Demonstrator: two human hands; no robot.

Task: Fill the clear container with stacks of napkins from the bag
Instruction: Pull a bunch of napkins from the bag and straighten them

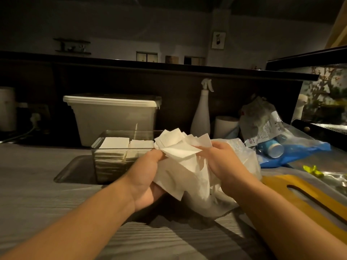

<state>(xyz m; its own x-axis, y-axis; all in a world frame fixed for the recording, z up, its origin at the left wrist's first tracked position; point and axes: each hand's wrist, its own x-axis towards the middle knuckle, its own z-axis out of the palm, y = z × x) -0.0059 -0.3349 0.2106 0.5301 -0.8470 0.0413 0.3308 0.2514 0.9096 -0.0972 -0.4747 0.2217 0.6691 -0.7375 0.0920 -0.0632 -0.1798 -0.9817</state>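
Both hands, left [148, 177] and right [223, 162], grip a fanned bunch of white napkins [178, 147] above the bag [202, 194] on the counter [56, 194]. The clear container [112, 162], just beyond the left hand, already holds napkin stacks.

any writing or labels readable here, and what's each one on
Nothing can be quoted with confidence.
Grey pouch: its white label has printed lines and a few larger characters at the lower end, all too blurred to read.
Framed picture on the wall: too small and dim to read.
Spray bottle: no text shows.
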